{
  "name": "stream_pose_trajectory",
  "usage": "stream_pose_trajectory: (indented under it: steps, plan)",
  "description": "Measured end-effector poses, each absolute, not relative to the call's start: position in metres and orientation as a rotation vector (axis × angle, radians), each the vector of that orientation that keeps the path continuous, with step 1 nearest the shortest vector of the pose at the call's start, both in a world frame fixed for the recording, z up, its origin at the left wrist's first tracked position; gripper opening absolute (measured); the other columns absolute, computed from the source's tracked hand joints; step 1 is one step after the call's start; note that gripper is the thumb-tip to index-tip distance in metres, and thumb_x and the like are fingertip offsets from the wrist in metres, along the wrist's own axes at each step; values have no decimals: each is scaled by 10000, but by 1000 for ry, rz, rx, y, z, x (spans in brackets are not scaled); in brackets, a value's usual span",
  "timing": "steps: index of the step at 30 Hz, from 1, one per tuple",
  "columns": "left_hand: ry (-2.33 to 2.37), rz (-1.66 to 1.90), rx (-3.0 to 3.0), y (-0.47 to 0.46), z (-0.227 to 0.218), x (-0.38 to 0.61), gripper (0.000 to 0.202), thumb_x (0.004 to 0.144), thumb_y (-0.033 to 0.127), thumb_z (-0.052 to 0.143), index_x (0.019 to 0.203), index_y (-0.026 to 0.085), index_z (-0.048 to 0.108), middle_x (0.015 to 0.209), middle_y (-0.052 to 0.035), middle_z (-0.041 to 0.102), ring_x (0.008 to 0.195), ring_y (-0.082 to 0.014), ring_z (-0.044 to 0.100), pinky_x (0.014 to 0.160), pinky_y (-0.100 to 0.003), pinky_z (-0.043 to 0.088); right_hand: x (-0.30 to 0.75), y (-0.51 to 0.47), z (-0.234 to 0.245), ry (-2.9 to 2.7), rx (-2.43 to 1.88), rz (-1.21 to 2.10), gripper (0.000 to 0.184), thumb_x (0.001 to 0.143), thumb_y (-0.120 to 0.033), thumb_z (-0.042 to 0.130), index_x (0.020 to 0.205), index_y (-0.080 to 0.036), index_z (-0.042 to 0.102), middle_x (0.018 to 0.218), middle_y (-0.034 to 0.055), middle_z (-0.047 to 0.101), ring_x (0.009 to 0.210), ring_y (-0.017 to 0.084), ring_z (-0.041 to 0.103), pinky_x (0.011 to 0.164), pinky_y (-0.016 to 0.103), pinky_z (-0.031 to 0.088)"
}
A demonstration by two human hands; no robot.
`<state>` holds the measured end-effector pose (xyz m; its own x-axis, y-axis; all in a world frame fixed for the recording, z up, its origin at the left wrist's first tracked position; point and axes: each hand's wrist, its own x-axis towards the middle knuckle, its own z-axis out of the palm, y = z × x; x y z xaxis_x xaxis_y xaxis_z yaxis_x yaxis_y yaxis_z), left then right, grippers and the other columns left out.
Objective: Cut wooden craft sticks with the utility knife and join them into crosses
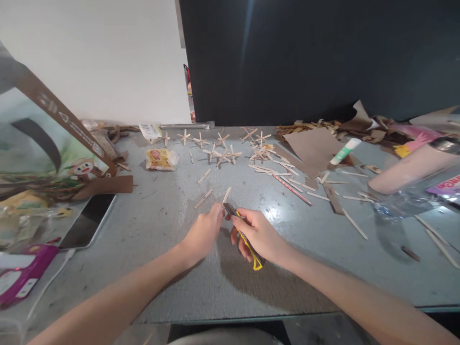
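Note:
My right hand [259,233] is wrapped round a yellow and black utility knife [247,242], its tip pointing up-left. My left hand [205,231] is closed just left of the knife tip, fingers pinched together near the blade; what they hold is hidden. A loose wooden stick [226,195] lies just beyond the fingertips, and another stick [203,199] lies to its left. Several star shapes glued from sticks [223,154] lie farther back on the grey table [215,282].
A phone [88,220] lies at the left next to a printed bag [43,153] and a pink box [21,278]. A snack packet [161,159] sits back left. Cardboard sheet [311,146], glue stick [345,151], loose sticks and a clear bottle [413,199] fill the right.

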<state>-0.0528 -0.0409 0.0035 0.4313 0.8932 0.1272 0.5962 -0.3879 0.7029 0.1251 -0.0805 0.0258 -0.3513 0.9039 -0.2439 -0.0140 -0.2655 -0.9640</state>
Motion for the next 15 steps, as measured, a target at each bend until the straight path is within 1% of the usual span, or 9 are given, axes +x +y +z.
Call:
stream_pose_trajectory:
  steps: [4,6,9,11,15]
  plan:
    - [1150,845,2062,-39,4,-49,280,1051,286,340,810,222,467,617,47,494,517,-98,486,516,-221,353,125,-79,28,-1220,-1124,1749,377,907,-588,605,935,-234,479,603,-58,613,342,96,527,291,200,407]
    - [1122,894,2039,-39,4,-48,304,1062,314,345,796,222,460,591,57,462,518,-96,475,513,-219,352,124,-79,29,-1188,-1098,1770,388,887,-594,623,931,-236,481,608,-50,624,351,101,528,298,209,418]
    - [1122,913,2021,-39,5,-47,325,1067,347,350,783,224,448,589,56,456,511,-94,447,506,-223,338,124,-78,29,-1154,-1062,1801,392,865,-590,649,918,-237,488,622,-37,642,360,103,526,307,219,424]
    - [1134,907,2023,-39,5,-48,322,1062,344,348,774,226,433,592,57,448,507,-92,422,509,-225,328,125,-77,29,-1132,-1037,1829,387,856,-579,660,923,-233,501,615,-35,643,358,105,524,309,223,424]
    - [1169,866,2035,-39,6,-49,281,1033,281,360,763,228,413,612,51,463,524,-95,405,533,-226,341,126,-76,30,-1080,-983,1887,349,861,-545,660,921,-228,527,581,-40,628,335,100,491,312,222,405]
